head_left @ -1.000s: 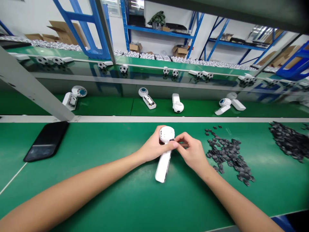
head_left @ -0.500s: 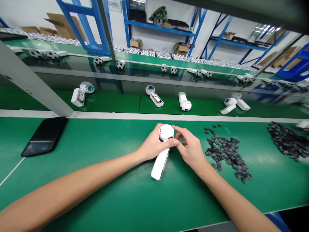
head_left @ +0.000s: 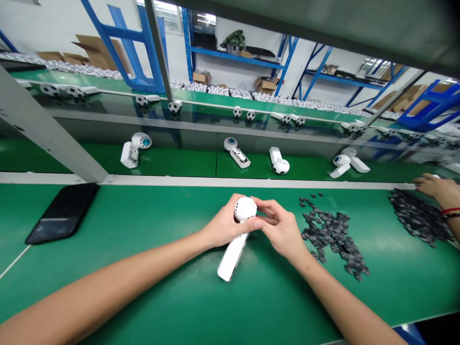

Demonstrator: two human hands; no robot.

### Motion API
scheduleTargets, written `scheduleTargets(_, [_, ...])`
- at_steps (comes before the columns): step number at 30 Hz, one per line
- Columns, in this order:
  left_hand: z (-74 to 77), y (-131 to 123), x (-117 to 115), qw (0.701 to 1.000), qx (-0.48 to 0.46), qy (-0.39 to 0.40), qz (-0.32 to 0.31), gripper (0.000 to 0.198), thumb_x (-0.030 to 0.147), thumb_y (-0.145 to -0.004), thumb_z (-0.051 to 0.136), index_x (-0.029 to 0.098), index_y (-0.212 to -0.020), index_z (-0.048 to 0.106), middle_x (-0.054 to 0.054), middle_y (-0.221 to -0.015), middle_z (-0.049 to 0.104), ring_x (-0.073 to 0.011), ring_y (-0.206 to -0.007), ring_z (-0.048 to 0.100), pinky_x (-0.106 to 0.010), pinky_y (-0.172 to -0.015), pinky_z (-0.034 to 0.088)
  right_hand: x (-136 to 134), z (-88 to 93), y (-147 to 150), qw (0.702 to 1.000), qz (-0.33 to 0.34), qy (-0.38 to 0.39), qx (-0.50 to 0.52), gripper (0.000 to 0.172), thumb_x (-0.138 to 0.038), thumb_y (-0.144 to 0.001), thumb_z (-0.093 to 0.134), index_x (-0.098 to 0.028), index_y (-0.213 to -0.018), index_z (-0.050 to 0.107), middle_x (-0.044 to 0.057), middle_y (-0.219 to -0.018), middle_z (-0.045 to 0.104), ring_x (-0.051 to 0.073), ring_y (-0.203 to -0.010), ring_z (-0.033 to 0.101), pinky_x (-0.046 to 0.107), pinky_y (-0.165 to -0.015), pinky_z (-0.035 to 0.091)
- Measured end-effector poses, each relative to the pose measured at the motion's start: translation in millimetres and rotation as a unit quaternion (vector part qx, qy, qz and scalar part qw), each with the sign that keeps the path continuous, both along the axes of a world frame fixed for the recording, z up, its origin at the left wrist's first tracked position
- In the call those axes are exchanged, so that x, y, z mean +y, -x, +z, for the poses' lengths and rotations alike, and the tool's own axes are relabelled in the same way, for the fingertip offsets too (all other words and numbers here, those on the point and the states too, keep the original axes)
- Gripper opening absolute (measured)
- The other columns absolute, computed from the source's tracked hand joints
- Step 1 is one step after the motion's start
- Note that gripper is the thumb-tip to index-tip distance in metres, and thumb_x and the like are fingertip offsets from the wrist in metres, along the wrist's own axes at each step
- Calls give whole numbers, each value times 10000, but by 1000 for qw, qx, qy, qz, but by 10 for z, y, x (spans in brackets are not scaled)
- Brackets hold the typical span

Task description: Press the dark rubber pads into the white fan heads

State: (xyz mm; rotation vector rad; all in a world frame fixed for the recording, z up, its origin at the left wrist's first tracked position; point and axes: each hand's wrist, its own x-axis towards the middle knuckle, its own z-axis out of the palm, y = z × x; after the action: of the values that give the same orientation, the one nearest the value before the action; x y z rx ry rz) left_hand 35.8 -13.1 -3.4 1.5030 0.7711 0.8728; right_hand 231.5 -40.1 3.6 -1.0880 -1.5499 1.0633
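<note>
My left hand (head_left: 224, 224) is closed round the neck of a white device (head_left: 233, 256) with a round, ball-like head (head_left: 245, 208) and a long flat handle. The handle slants down toward me over the green bench. Small dark openings show on the left side of the head. My right hand (head_left: 282, 232) is at the right side of the head, its fingers bent together and its thumb close to my left thumb. Whatever lies between those fingertips is hidden. To the right of my right hand is a scattered pile of small black plastic pieces (head_left: 332, 235).
A black phone-like slab (head_left: 63, 213) lies at left. Another person's hand (head_left: 436, 189) reaches over a second black pile (head_left: 419, 218) at far right. Behind a white rail (head_left: 201, 181), several similar white devices (head_left: 281, 166) rest on a green strip. A slanted metal post (head_left: 53, 132) stands at left.
My right fingers have closed in further along the side of the head. Another person's hand has come into view at the far right. The view has shifted slightly.
</note>
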Motion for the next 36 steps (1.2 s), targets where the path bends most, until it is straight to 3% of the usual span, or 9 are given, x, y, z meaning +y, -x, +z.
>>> scheduleTargets(4, [-16, 27, 23, 998, -20, 56, -29, 622, 445, -855, 815, 224, -1312, 455, -7, -1000, 547, -150, -820, 534, -255, -689, 437, 128, 137, -206, 992, 17, -19, -122, 301, -389, -981, 684, -296, -1262, 735, 34, -1288, 756, 283, -1200, 708, 428, -1009, 602])
scheduleTargets(8, [-11, 64, 44, 994, -33, 100, -17, 654, 420, -861, 804, 267, -1372, 425, -2, -1002, 576, -145, -788, 571, -266, -703, 475, 201, 265, -552, 953, 41, -19, -299, 253, -424, -1025, 598, -284, -1115, 789, 43, -1127, 789, 267, -1027, 736, 409, -891, 596])
scheduleTargets(11, [-3, 69, 65, 987, -68, 144, 6, 549, 517, -920, 707, 271, -1342, 457, -18, -1019, 619, -139, -729, 592, -281, -693, 492, 232, 242, -736, 929, 88, 6, -360, 216, -417, -977, 658, -269, -1076, 779, 54, -1080, 765, 252, -930, 730, 403, -835, 594])
scheduleTargets(16, [26, 52, 76, 980, -85, 178, -3, 511, 576, -927, 675, 266, -1288, 487, -24, -976, 653, -137, -675, 603, -284, -677, 498, 270, 183, -824, 917, 91, -10, -387, 197, -369, -959, 669, -262, -1068, 793, 72, -1096, 742, 255, -919, 726, 418, -848, 585])
scheduleTargets(22, [52, 60, 70, 979, -90, 183, -4, 502, 572, -922, 689, 257, -1263, 498, -34, -1009, 653, -139, -690, 616, -295, -697, 514, 248, 348, -979, 928, 56, 1, -369, 250, -368, -978, 630, -284, -1172, 762, 65, -1215, 744, 276, -1072, 711, 429, -925, 572])
scheduleTargets(27, [44, 62, 76, 984, -76, 163, -2, 477, 569, -922, 693, 244, -1232, 532, -43, -1023, 654, -143, -701, 618, -292, -680, 507, 230, 377, -1084, 909, 98, 83, -396, 241, -403, -926, 694, -269, -1115, 763, 53, -1064, 760, 256, -946, 710, 372, -815, 571])
scheduleTargets(36, [47, 63, 82, 986, -59, 154, -11, 488, 592, -933, 673, 247, -1247, 527, -32, -972, 660, -144, -686, 611, -292, -670, 495, 273, 296, -1062, 902, 140, 94, -398, 208, -431, -883, 725, -251, -986, 742, 27, -938, 679, 213, -844, 625, 320, -739, 509])
